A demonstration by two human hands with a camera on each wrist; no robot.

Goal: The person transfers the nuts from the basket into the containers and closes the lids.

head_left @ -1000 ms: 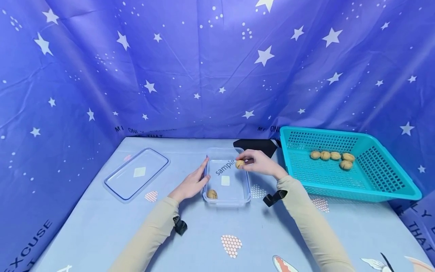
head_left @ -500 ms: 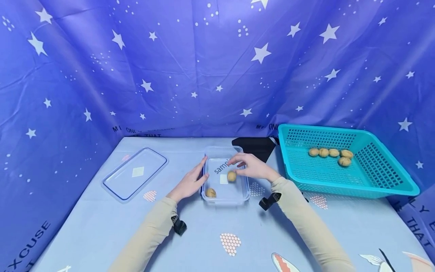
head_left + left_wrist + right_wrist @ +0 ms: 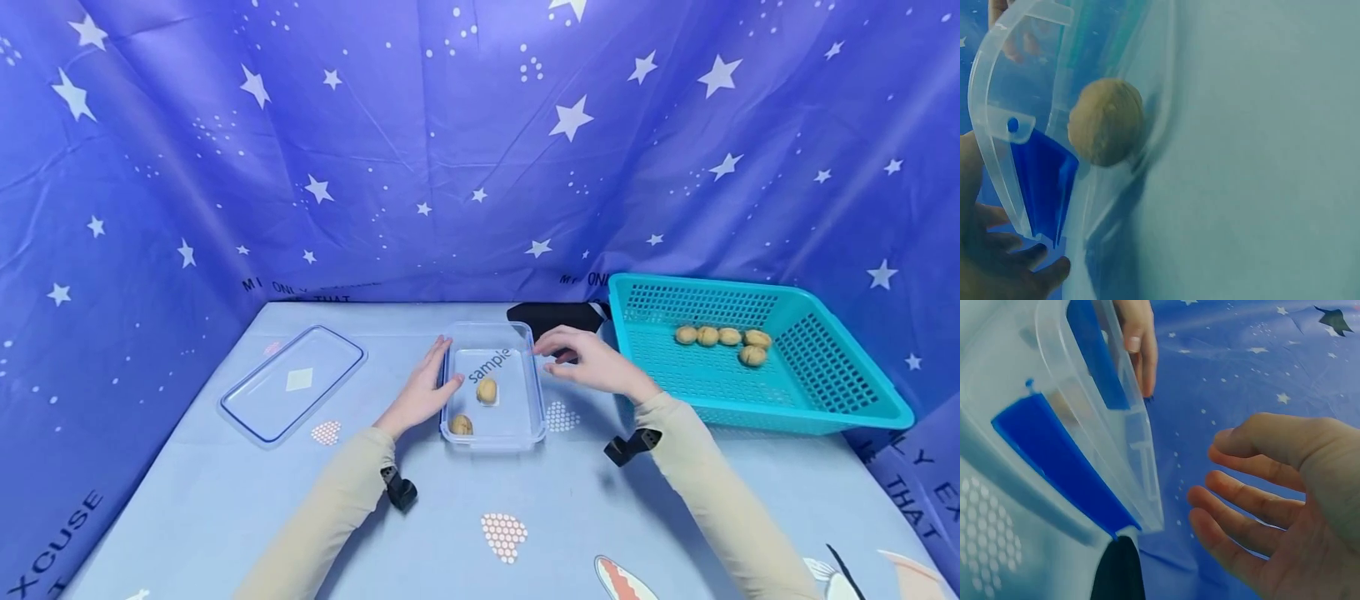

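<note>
Clear plastic lid (image 3: 292,383) far left; left hand (image 3: 420,392) flat against clear box (image 3: 491,437), fingers straight. Two walnuts (image 3: 487,390) inside. Right hand (image 3: 592,364) loose and empty beside far rim. Teal basket (image 3: 825,408) right, five more nuts. Risk: nudged box sliding, nuts rolling. Black object (image 3: 551,315) behind partly hidden.

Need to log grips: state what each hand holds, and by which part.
Nothing is gripped. The left hand rests open against the box's left wall; the right hand hovers open and empty.

Left hand (image 3: 991,262) cut off at frame edge.
</note>
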